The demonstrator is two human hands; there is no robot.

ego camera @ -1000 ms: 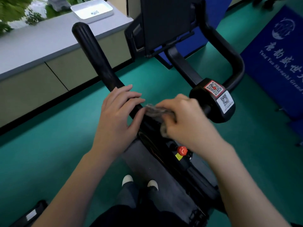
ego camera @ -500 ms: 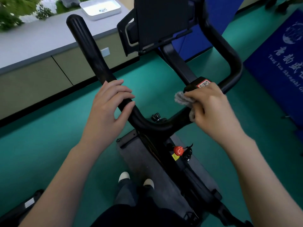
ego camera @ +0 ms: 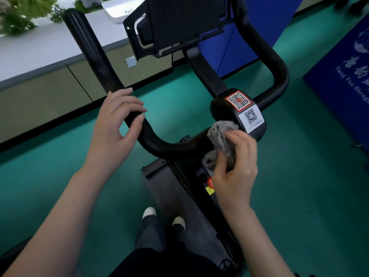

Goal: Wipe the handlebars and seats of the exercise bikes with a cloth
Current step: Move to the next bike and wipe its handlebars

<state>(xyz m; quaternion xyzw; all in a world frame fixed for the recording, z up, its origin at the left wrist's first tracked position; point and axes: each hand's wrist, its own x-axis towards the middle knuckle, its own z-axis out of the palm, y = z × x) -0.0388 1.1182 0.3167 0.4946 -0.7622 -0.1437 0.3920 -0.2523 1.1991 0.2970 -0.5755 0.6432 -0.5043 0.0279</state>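
the left hand (ego camera: pixel 114 124) curls round the handlebar (ego camera: pixel 93 62) at 9 o'clock, apparently to steady the bike. the right hand (ego camera: pixel 235 166) pinches the cloth (ego camera: pixel 220 134), fingers clamped, against the handlebar's centre at 3 o'clock, placed for wiping.

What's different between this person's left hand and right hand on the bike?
The left hand curls its fingers over the black handlebar, while the right hand grips a grey cloth instead. The left hand sits on the bar's left arm; the right hand is at the middle, just below the hub with QR stickers. Both hands are bare and at the same handlebar.
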